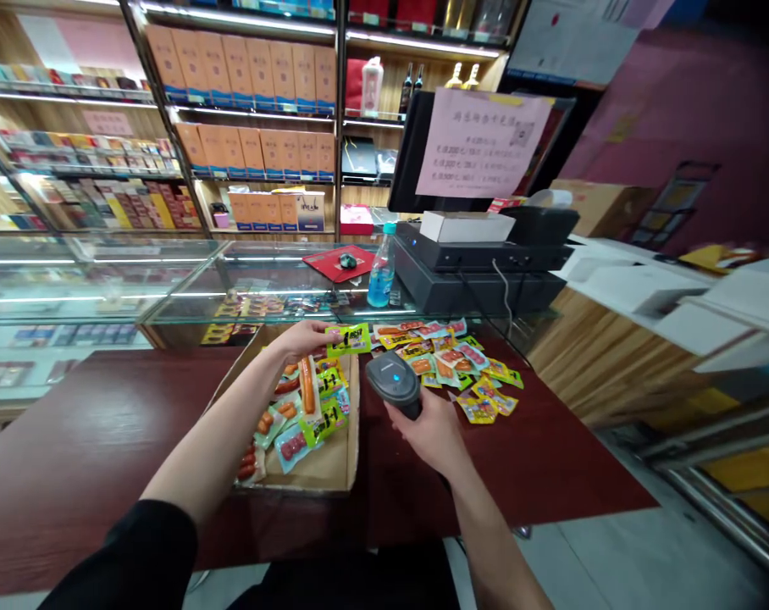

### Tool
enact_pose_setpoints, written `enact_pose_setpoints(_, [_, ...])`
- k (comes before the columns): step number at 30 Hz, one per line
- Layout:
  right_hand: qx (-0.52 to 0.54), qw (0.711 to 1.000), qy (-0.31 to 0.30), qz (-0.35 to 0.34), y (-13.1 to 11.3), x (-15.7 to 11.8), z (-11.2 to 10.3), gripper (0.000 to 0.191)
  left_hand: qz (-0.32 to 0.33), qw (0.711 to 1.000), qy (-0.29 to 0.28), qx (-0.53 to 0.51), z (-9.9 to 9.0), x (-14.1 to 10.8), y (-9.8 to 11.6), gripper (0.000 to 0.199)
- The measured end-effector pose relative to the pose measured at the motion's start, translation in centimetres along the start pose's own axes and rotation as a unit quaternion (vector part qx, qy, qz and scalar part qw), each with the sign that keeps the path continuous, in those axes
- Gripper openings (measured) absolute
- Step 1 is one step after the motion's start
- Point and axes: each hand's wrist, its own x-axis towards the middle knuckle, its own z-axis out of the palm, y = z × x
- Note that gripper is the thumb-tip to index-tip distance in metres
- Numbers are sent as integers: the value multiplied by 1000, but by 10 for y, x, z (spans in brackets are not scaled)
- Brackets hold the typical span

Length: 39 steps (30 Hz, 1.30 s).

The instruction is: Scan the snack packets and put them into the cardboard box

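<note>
1. While the left hand (pixel 303 339) pinches a small green packet (pixel 352 341) between thumb and fingers over the far right corner of the cardboard box (pixel 326 474), the right hand (pixel 435 428) is wrapped around the handle of a barcode scanner (pixel 394 379) just right of that box.
2. A small blue light glows on top of the scanner, whose head sits near the green packet but apart from it.
3. Inside the box, a long sausage packet (pixel 308 388) lies among other snack packs, some green, some clear with red or orange sausages showing; bare cardboard shows toward the box's near right corner.
4. To the right of the box, a loose pile of packets (pixel 451 357) spreads over the dark red table (pixel 550 474), yellow ones at its near edge.
5. Beyond the box and a little to its right, a bottle (pixel 380 278) with blue in it stands upright; a computer mouse (pixel 347 261) rests on a red mat (pixel 321 261) farther back.
6. Farther right beyond the box, a pink sheet (pixel 479 174) covers much of a screen (pixel 410 161).
7. Well behind the box, shelves hold rows of orange boxes (pixel 257 72).
</note>
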Motion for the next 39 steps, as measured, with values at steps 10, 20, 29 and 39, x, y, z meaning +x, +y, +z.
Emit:
enact_pose_setpoints(10, [20, 1000, -18, 7, -4, 1, 5, 31, -16, 1000, 10, 4, 3, -3, 5, 42])
enact_pose_setpoints(20, [-14, 1000, -6, -4, -9, 1, -1, 28, -10, 1000, 1, 8, 1, -2, 2, 38])
enact_pose_setpoints(29, [-21, 1000, -10, -7, -9, 0, -1, 28, -2, 1000, 6, 18, -2, -1, 2, 36])
enact_pose_setpoints(39, [-16, 999, -32, -11, -6, 4, -1, 30, 23, 993, 82, 79, -72, -35, 5, 35])
